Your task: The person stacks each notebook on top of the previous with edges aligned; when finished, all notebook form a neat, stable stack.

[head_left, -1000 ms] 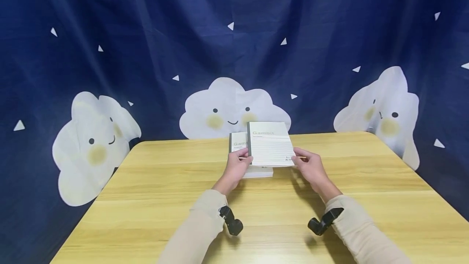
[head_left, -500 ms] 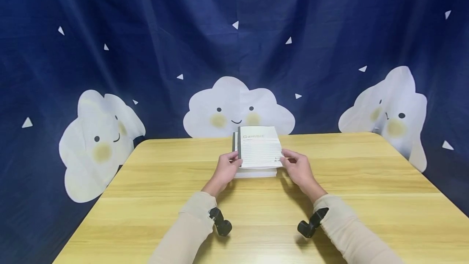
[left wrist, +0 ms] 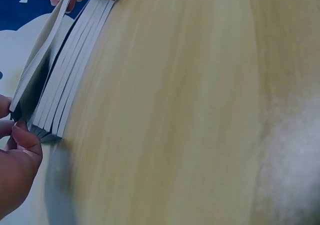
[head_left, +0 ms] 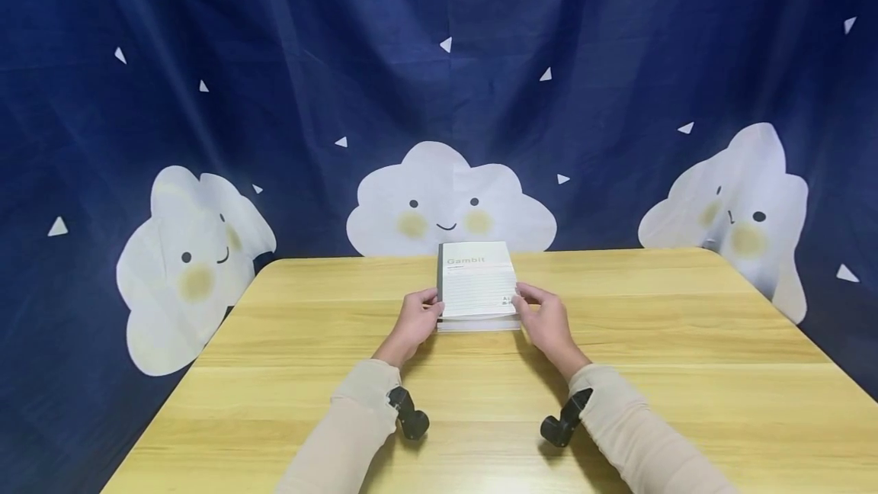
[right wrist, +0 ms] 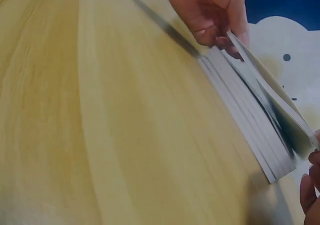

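Both hands hold the top notebook [head_left: 478, 284] just above a stack of notebooks [head_left: 480, 322] that lies at the middle of the far half of the wooden bench [head_left: 274, 372]. The left hand [head_left: 414, 322] pinches the notebook's near left corner, and the right hand [head_left: 542, 319] pinches its near right corner, each grip closed on the cover edge. In the wrist views the top notebook sits slightly lifted, a thin gap showing between it and the stack beneath. Behind the bench hangs a dark blue curtain [head_left: 288, 82] printed with smiling clouds.
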Demonstrator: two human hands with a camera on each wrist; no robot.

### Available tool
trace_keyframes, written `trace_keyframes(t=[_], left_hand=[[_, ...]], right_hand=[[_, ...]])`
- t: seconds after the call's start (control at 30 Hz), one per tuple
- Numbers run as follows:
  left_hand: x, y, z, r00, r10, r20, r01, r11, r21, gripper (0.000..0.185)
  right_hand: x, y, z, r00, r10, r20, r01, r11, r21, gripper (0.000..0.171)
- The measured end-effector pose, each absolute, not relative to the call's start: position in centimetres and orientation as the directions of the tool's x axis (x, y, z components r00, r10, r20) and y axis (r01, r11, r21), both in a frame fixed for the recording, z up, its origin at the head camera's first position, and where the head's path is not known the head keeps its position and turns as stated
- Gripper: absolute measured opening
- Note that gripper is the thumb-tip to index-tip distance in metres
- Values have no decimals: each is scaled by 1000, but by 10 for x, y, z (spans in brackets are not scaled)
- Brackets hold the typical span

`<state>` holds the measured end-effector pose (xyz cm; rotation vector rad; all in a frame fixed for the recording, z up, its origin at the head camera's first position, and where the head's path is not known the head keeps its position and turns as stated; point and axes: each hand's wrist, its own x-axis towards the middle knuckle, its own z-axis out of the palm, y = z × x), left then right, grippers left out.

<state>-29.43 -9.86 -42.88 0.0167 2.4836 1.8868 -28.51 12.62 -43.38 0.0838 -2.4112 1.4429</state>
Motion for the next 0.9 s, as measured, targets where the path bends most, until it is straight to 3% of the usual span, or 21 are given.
trace_keyframes(t=[0.9], left_hand=[[-299, -97, -439, -1000, 5, 13, 14, 332, 943, 37]], right_hand=[[-285, 120, -452, -937, 120, 329, -197, 596, -778, 34]])
